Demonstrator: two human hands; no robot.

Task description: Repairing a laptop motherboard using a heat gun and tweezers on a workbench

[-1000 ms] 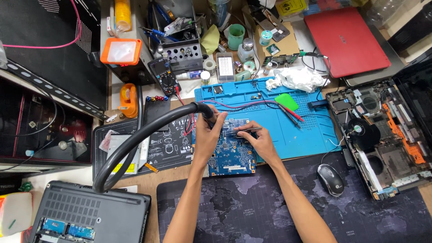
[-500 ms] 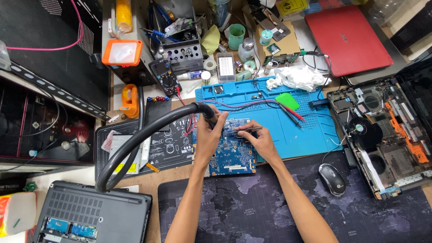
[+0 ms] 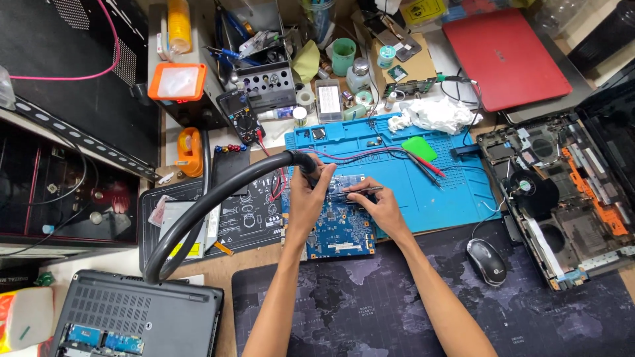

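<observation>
A blue circuit board (image 3: 340,228) lies at the near edge of a blue work mat (image 3: 423,192). My left hand (image 3: 309,201) grips the black handle of a hot-air tool over the board's upper left; its thick black hose (image 3: 198,215) arcs down to the left. My right hand (image 3: 380,205) holds thin metal tweezers (image 3: 357,191), tips pointing left over the board's top edge, close to the hot-air nozzle. The nozzle itself is hidden behind my left fingers.
An opened laptop chassis (image 3: 562,198) lies right, a black mouse (image 3: 487,262) on the dark desk pad (image 3: 370,311). A red laptop (image 3: 506,56) is at the back right, a multimeter (image 3: 241,119), and a grey laptop base (image 3: 139,317) at near left. White crumpled tissue (image 3: 436,114) and red probes (image 3: 426,165) lie on the mat.
Both hands stay on the board with almost no shift; the view has only drifted slightly.
</observation>
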